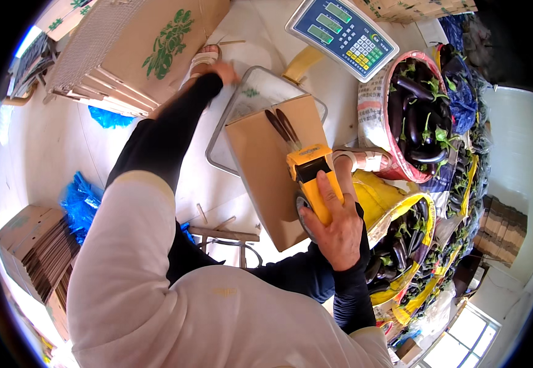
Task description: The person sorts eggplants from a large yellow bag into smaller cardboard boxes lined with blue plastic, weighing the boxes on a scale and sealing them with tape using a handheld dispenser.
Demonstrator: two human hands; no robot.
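My right hand [337, 225] grips a yellow hand-held tape dispenser [317, 184], with its grey roll partly visible at the side. The dispenser is over the right edge of a brown cardboard carton [266, 170]. This carton rests on the metal platform [248, 92] of a scale. Two long dark-brown shapes, like tool handles with paler ends, lie on the carton beyond the dispenser. My left hand [224, 73] is blurred by motion, stretched out left of the platform near my left foot and a stack of flattened cartons [156, 50]. Whether it holds anything cannot be seen.
A scale display [342, 37] with a keypad stands behind the platform. Eggplants fill a red-rimmed basket [418, 170] and a yellow-lined basket [425, 248] at my right. Blue plastic film [80, 202] and folded cartons [32, 248] lie left. A wooden stool [225, 234] sits near my legs.
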